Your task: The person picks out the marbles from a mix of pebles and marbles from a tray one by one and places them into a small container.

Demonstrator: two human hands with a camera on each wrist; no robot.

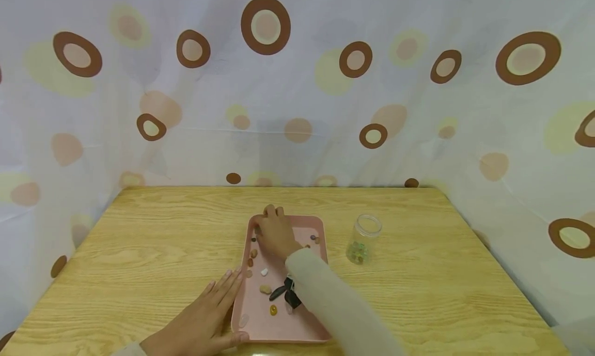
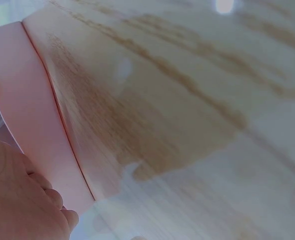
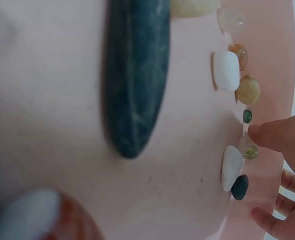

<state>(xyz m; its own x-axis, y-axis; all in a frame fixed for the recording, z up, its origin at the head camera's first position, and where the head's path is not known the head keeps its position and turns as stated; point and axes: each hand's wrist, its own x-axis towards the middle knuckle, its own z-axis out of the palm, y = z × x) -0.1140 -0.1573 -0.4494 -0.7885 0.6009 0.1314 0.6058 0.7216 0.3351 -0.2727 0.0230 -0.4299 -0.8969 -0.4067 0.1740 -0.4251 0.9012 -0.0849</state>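
Stones of several colours lie spread in a shallow pink tray (image 1: 260, 325). My right hand (image 1: 276, 237) reaches into its far left corner. In the right wrist view, the thumb and fingers are spread around a clear marble with yellow-green stripes (image 3: 251, 152), with one fingertip close above it. Beside that marble lie a white oval stone (image 3: 231, 167), a dark stone (image 3: 240, 187) and a small green one (image 3: 247, 116). My left hand (image 1: 204, 314) rests along the tray's near left side, fingers straight against the wall (image 2: 35, 105).
A clear open jar (image 1: 364, 237) with green and yellow marbles (image 1: 358, 252) in its bottom stands right of the tray. A long dark stone (image 3: 137, 75) lies mid-tray, near a yellow stone (image 1: 273, 310). Wooden table (image 1: 162, 242) surrounds the tray; a patterned curtain (image 1: 297, 87) hangs behind.
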